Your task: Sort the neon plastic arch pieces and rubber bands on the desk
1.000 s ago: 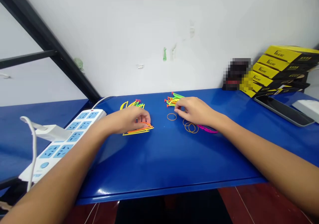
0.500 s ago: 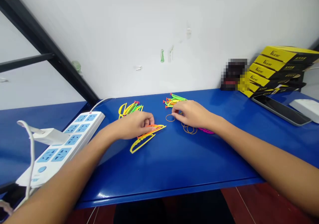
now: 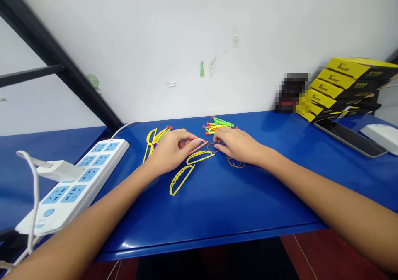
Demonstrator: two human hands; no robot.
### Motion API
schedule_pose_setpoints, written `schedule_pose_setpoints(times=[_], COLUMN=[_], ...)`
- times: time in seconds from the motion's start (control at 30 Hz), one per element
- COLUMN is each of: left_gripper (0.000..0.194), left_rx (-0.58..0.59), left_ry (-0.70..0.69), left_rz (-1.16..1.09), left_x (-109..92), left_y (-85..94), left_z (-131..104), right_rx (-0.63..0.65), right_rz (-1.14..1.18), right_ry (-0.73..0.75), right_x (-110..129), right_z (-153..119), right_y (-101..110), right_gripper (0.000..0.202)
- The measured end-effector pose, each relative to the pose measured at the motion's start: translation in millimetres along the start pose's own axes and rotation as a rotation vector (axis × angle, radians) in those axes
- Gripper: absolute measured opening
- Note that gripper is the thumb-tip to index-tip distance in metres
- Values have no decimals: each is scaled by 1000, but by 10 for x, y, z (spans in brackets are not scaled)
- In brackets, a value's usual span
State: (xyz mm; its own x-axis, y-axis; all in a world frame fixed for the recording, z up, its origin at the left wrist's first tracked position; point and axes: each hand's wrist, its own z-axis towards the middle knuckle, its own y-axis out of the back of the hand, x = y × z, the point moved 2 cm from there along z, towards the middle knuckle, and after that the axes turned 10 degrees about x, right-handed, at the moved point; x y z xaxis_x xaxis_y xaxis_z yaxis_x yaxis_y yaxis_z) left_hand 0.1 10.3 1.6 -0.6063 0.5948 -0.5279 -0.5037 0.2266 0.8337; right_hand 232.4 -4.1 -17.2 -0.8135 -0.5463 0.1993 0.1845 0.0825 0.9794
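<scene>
Working outward from the near edge of the blue table (image 3: 217,213), we meet first a yellow bow-shaped plastic piece (image 3: 181,179) lying loose by itself; just beyond it a second yellow bow piece (image 3: 200,157) lies between our two hands; our left hand (image 3: 169,151) rests on the table with fingers half curled, its fingertips (image 3: 196,141) pressing on an orange plastic strip (image 3: 199,146), so it pins the strip rather than clasping it; our right hand (image 3: 238,145) sits palm down just right of that strip, fingers loosely bent, fingertips at a single tan rubber band (image 3: 212,147); whether it actually pinches the band we cannot tell; a small cluster of rubber bands (image 3: 236,162) lies touching the right hand's near side; farther from us, a heap of yellow and green bow pieces (image 3: 155,137) lies behind the left hand, and a pile of orange and green sucker-tipped sticks (image 3: 219,125) lies behind the right hand; a white power strip (image 3: 77,180) sits well left of the table's middle, yellow boxes (image 3: 345,87) are stacked at the far right against the wall; we judge the step to be bringing band and strip together; the next move likely calls for a firm pinch on the band and a steady hold on the strip.
</scene>
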Motion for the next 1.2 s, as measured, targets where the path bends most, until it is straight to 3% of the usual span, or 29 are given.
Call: schedule_pose_setpoints(times=[0.23, 0.47, 0.63, 0.83, 1.0, 1.2], left_gripper=[47, 45, 42, 42, 40, 42], left_rx=[11, -10, -23, -70, -57, -42], left_ry=[95, 86, 73, 46, 39, 50], left_rz=[-269, -324, -340, -349, -371, -371], left_x=[5, 3, 0, 3, 13, 11], left_y=[-96, -71, -89, -72, -88, -90], left_z=[-17, -11, -9, -6, -7, -16], right_rx=[30, -150, -184, -106, -329, -276], right_rz=[13, 200, 637, 1178, 1554, 1727], right_ry=[11, 94, 104, -57, -153, -108], right_x=[-4, -76, -57, -27, -18, -5], right_z=[-4, -6, 28, 35, 41, 25], right_y=[26, 67, 53, 160, 240, 266], right_gripper=[9, 10, 6, 15, 16, 14])
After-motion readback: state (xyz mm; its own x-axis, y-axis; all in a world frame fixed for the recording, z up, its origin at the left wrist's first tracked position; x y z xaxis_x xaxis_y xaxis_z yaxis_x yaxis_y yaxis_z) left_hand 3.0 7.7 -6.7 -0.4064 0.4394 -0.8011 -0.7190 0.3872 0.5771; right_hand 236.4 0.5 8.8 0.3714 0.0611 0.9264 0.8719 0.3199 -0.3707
